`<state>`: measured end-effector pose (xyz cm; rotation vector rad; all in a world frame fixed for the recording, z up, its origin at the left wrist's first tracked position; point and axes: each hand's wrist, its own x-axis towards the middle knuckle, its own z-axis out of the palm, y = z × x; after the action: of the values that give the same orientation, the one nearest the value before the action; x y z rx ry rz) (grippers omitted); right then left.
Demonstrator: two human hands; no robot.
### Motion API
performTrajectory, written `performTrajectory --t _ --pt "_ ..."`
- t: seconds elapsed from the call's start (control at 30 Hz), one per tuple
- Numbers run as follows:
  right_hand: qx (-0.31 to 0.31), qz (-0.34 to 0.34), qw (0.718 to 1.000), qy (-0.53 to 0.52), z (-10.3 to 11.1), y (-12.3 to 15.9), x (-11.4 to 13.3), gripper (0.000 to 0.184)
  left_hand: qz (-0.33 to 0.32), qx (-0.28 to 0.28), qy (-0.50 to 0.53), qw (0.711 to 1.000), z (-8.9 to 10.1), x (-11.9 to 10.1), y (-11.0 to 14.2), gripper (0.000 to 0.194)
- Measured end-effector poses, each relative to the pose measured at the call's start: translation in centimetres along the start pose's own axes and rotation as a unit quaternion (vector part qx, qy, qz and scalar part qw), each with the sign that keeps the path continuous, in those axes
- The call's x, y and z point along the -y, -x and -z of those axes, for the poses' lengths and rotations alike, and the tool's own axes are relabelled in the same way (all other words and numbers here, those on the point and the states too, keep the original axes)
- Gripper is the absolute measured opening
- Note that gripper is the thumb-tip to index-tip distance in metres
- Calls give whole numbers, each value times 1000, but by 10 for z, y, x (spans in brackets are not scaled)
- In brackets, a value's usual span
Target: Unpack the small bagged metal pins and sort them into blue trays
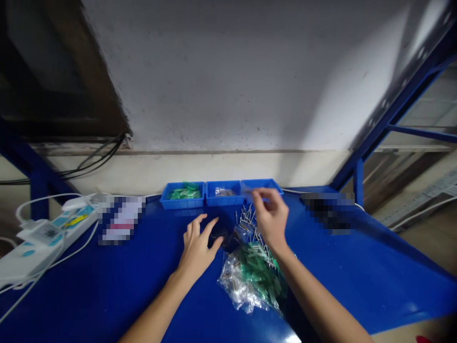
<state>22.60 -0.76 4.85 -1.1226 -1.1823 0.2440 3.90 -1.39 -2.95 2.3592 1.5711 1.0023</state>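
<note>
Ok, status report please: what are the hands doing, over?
Left hand open, apparently empty. Right hand pinching a blurred see-through item near right-hand blue bin. Heaped close by: green pieces, metal pins, clear bags.

- Small translucent piece (247, 189): pinched, raised on the far side of the pile; blurred, exact form unclear.
- Slender silver pins (247, 215): loose, jumbled at several angles, far part of pile.
- Green plastic pieces (257, 269): heaped, nearer.
- Clear plastic bags (235, 281): crinkled, shiny, at the pile's near left.
</note>
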Motion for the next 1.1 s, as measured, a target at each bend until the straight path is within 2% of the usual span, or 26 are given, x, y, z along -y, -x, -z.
performTrajectory --t 0.07,0.1,0.17,0.23,0.3,0.33,0.43,0.53,0.63,0.77,0.93,1.1 --pt "-90 128 986 57 2 -21 3 9 19 38 -44 998 -1 3 0 36" --pt "-101 170 977 81 1 -29 1 11 23 51 -54 997 -1 4 0 33" --pt "-41 208 967 145 -5 -38 -9 15 32 65 -48 996 -1 3 0 25" --pt "95 203 948 224 -11 -34 -25 16 51 68 -15 996 -1 3 -1 14" --pt "211 163 927 264 -15 -20 -41 20 75 74 55 993 -1 3 -4 6" --pt "244 134 924 261 -16 -10 -47 23 87 75 104 988 -1 4 -5 5" --pt "308 0 933 187 -14 19 -50 27 116 43 251 960 -1 7 -9 12" --pt "363 -173 914 50 -14 37 -38 35 113 -16 288 951 2 6 -10 12" --pt "348 -286 887 -103 -18 46 -26 39 47 -49 251 966 6 0 -8 8" --pt "306 -337 858 -238 -22 51 -21 29 -25 -77 198 977 8 -6 -4 11" --pt "290 -394 845 -215 -20 54 -17 32 -29 -117 156 980 9 -6 -4 19" --pt "323 -449 787 -272 -18 54 -5 29 -28 -165 157 973 15 -6 -6 19"
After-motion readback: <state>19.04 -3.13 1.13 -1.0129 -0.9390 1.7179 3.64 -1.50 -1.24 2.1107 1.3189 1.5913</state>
